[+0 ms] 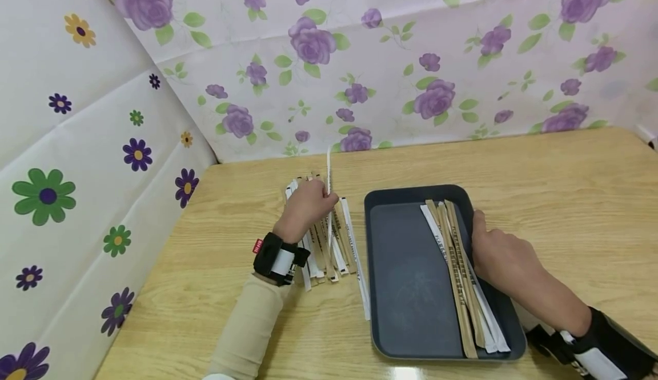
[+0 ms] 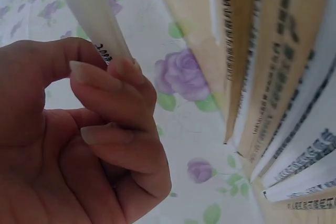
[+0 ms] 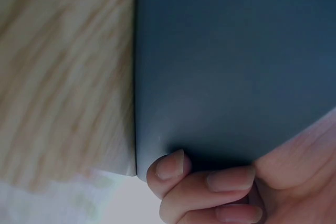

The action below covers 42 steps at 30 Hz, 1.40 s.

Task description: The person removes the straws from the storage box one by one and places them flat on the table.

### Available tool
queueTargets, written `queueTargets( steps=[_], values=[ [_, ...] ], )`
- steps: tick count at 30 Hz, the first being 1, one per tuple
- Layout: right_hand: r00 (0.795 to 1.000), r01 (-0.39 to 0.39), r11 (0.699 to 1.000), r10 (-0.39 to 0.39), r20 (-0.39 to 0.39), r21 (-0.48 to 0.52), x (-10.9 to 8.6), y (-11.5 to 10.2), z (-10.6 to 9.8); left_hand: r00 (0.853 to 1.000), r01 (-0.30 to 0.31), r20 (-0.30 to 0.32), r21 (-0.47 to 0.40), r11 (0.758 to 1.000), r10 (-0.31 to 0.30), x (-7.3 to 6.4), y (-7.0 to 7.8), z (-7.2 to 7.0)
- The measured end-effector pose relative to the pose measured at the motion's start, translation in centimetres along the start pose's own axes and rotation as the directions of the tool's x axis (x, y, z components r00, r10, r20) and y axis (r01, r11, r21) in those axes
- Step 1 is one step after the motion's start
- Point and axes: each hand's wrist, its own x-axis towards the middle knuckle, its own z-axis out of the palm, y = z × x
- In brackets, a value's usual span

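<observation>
While my right hand [image 1: 506, 257] grips the right side of the dark grey, round-cornered rectangular tray [image 1: 406, 266], with the thumb along the rim and the fingers bent against the outside, the tray sits on the pale wood-grain table [image 1: 195, 288]. That hold should be firm but light, I judge, so that the tray neither slides nor tips. Along its right half lie several long, thin, tan and white paper packets [image 1: 457, 277] printed in black, roughly side by side; its left half is bare. Just outside the left wall, one slim white paper packet [image 1: 357, 263] lies on the wood, and to its left is a loose pile of tan and white narrow packets [image 1: 319, 254]. Over the farther part of that pile, my left hand [image 1: 307, 204] pinches a single narrow white packet [image 1: 329, 168] between thumb and fingers, one end jutting out beyond them. To do this well, I would keep to that one packet, press lightly so the paper doesn't crumple, and lift it clear of its neighbours before going sideways, lest it drag them along. Behind everything stands a whitish cloth printed with purple roses [image 1: 385, 83].
</observation>
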Motion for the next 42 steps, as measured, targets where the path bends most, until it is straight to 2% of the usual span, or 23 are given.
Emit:
queueTargets(
  steps=[6, 16, 22, 28, 31, 34, 37, 40, 42],
  values=[
    [1.000, 0.000, 1.000, 0.000, -0.009, -0.006, 0.0, 0.0, -0.1, 0.996, 0.048, 0.071, 0.017, 0.999, -0.049, 0.2, -0.3, 0.3],
    [1.000, -0.001, 1.000, 0.001, -0.007, -0.005, -0.2, -0.1, 0.0, 0.988, 0.124, 0.084, 0.097, 0.988, -0.132, -0.1, -0.3, 0.7],
    [1.000, 0.007, 1.000, -0.008, -0.018, -0.006, -0.1, 0.0, 0.0, 0.984, 0.132, 0.101, 0.112, 0.985, -0.144, -0.3, -0.1, 0.9],
    [1.000, 0.011, 1.000, -0.012, -0.027, -0.008, -0.1, 0.0, 0.0, 0.967, 0.163, 0.169, 0.167, 0.972, -0.191, -0.3, 0.1, 1.3],
    [1.000, 0.004, 1.000, -0.004, -0.019, -0.005, -0.2, 0.0, -0.1, 0.962, 0.154, 0.194, 0.194, 0.969, -0.192, -0.4, 0.2, 1.5],
    [1.000, 0.001, 1.000, -0.001, -0.014, 0.000, -0.2, -0.1, -0.1, 0.977, 0.102, 0.163, 0.197, 0.975, -0.135, -0.5, 0.3, 1.5],
    [1.000, -0.002, 1.000, 0.002, -0.008, 0.005, -0.1, -0.1, -0.1, 0.998, 0.001, 0.063, 0.155, 0.988, -0.011, -0.7, 0.7, 1.2],
    [1.000, -0.004, 1.000, 0.004, -0.006, 0.003, -0.1, 0.0, -0.1, 0.993, -0.115, -0.018, 0.087, 0.990, 0.117, -1.1, 2.0, 0.7],
    [1.000, -0.008, 1.000, 0.008, -0.003, 0.000, -0.1, 0.0, -0.1, 0.983, -0.179, -0.024, 0.057, 0.982, 0.181, -1.3, 3.2, 0.6]
  ],
)
